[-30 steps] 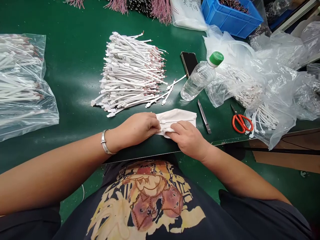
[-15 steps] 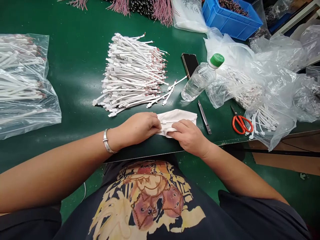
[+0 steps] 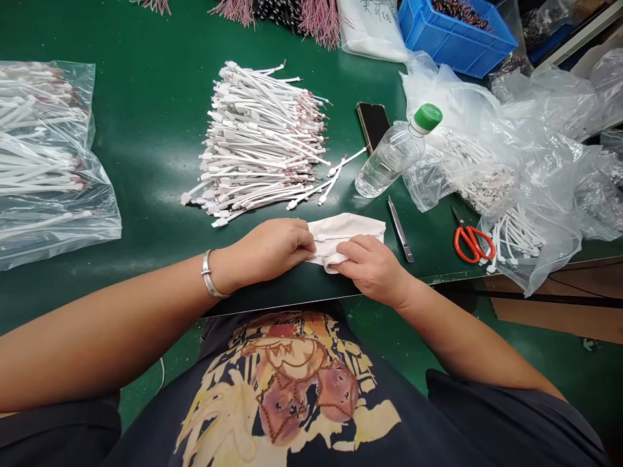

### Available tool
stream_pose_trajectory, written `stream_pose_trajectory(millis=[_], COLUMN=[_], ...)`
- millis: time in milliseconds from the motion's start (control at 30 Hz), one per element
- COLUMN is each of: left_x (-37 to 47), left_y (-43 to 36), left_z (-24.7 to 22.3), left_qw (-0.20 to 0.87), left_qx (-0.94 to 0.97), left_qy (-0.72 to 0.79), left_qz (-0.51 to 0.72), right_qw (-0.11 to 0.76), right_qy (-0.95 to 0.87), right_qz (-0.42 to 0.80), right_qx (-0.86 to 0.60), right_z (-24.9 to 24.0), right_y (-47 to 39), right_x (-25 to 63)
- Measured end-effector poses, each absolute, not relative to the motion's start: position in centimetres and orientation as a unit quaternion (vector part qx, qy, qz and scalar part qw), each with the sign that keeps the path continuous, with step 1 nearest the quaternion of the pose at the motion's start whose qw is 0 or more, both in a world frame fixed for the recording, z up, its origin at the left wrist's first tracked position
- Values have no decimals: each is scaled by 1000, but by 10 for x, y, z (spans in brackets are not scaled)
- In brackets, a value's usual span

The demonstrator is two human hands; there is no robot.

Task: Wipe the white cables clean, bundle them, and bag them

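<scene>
A white cloth (image 3: 351, 224) lies on the green table near its front edge, with a short white cable (image 3: 331, 237) across it. My left hand (image 3: 275, 250) is closed at the cloth's left end, its fingertips pinching the fabric by the cable's end. My right hand (image 3: 377, 269) grips the near part of the cloth, which is bunched and folded over under the fingers. What lies inside the fold is hidden. Beyond my hands sits a big pile of white cables (image 3: 265, 143), and a few loose cables (image 3: 331, 178) lie at its right.
To the right are tweezers (image 3: 400, 230), red-handled scissors (image 3: 473, 243), a water bottle (image 3: 392, 159) with a green cap and a phone (image 3: 372, 123). Plastic bags (image 3: 555, 168) with cables lie farther right, below a blue bin (image 3: 457, 39). Another cable bag (image 3: 104, 207) is at left.
My right hand has shifted very slightly, and the folded edge of the cloth sits a little differently under it. My left hand keeps its place. The whole view has shifted slightly.
</scene>
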State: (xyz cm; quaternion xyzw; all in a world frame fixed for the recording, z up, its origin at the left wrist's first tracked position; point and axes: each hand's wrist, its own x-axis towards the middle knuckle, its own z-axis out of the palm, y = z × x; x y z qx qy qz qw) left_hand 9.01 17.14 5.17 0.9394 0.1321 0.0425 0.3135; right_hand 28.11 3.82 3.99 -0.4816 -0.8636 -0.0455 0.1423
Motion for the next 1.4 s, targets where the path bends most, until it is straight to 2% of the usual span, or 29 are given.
stream_pose_trajectory(millis=[200,567,667,867,1000,1167,1400], left_x=[90,90,90,89,89,89,93], left_y=[171,170,170,167,163,159,165], left_z=[52,54,53,54,59,61,56], left_qw=[317,301,288,244,205,161,174], left_qx=[938,944,949,963,974,983,980], left_qy=[132,133,126,106,95,83,90], left_qz=[44,36,33,39,27,13,14], right_qw=[179,98,151,326,368,335,167], right_qy=[-823,-830,-811,-648,-568,-617,-755], right_qz=[-9,-57,-25,0,9,74,25], right_qx=[-538,-547,-565,-688,-736,-708,-633], right_z=[34,50,51,43,40,45,51], right_y=[33,25,16,-7,-18,-18,9], right_x=[284,250,262,281,281,279,262])
